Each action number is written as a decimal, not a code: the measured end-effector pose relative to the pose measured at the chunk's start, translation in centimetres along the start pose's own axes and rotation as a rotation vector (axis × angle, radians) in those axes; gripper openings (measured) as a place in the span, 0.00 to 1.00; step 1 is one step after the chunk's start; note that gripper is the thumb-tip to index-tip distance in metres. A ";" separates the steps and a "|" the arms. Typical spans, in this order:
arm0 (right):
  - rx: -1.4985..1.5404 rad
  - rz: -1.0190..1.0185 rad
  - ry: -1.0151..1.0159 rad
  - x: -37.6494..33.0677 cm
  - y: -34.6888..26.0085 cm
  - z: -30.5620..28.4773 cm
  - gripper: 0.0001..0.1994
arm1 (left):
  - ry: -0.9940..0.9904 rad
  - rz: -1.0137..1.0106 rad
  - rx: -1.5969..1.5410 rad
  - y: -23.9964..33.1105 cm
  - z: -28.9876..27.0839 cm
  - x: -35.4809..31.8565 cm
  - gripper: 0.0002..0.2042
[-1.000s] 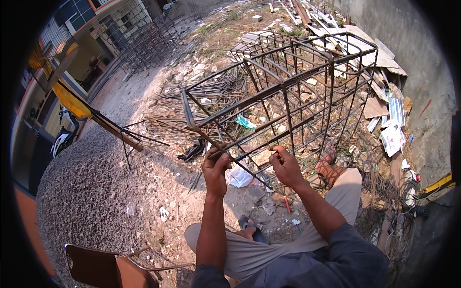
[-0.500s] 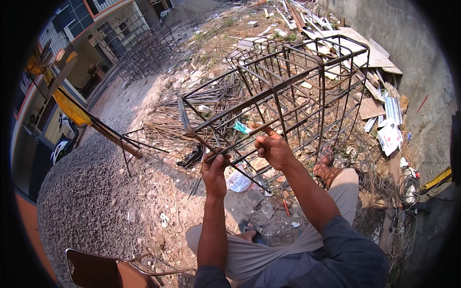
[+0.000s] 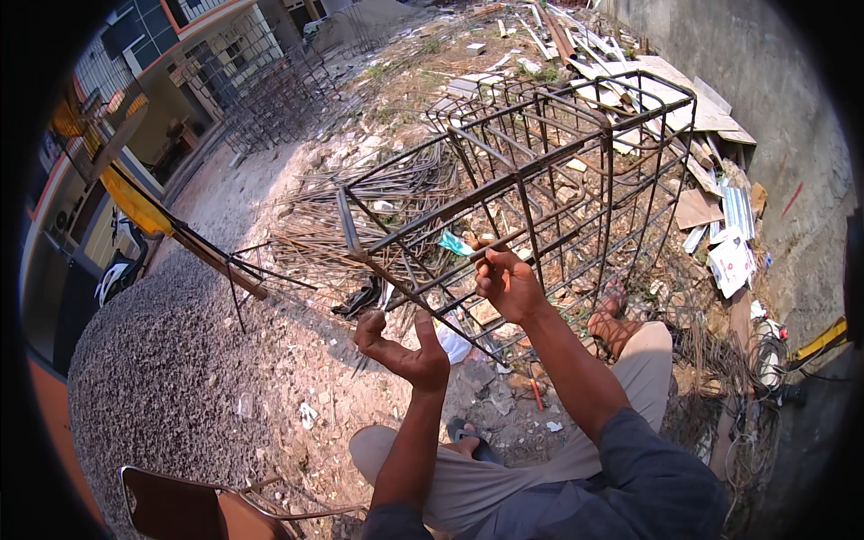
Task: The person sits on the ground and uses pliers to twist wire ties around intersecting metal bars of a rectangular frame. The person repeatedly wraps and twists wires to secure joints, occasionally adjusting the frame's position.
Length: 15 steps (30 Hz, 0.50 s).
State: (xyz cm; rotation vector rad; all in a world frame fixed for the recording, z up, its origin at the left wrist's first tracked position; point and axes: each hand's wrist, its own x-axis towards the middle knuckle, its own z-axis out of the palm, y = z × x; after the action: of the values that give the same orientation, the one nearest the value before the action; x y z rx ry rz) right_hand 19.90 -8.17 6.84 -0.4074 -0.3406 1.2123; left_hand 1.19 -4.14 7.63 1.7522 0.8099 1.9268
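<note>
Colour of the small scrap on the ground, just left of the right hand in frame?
Teal green; the scrap shows best in the head view.

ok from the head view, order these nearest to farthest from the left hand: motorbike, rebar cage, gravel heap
1. Rebar cage: its near end is just ahead of the left hand.
2. Gravel heap: off to the left.
3. Motorbike: far left, partly hidden behind the heap.
</note>
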 end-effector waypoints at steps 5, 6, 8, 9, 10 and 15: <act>0.027 0.002 -0.063 -0.1 0.3 0.2 0.17 | -0.534 0.381 0.011 3.9 2.2 0.8 0.18; 0.061 0.008 -0.131 0.0 0.4 -0.5 0.17 | -0.519 0.277 0.036 3.6 3.2 0.9 0.21; 0.119 0.001 -0.065 0.2 0.6 -0.2 0.16 | -0.536 0.267 0.191 2.7 4.6 2.0 0.20; 0.148 -0.003 -0.031 0.3 0.7 -0.1 0.16 | -0.573 0.278 0.237 2.4 5.0 2.5 0.20; 0.109 0.001 -0.139 0.2 0.5 -0.1 0.15 | -0.595 0.262 0.249 2.4 5.3 2.8 0.19; 0.097 -0.025 -0.102 0.2 0.3 -0.7 0.13 | -0.734 0.139 0.281 3.3 7.1 4.2 0.17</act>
State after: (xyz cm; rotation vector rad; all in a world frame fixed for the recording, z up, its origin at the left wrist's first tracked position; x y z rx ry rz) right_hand 20.05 -7.95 6.13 -0.2571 -0.3716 1.2227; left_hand 7.96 -2.88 13.27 2.4965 0.7034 1.1041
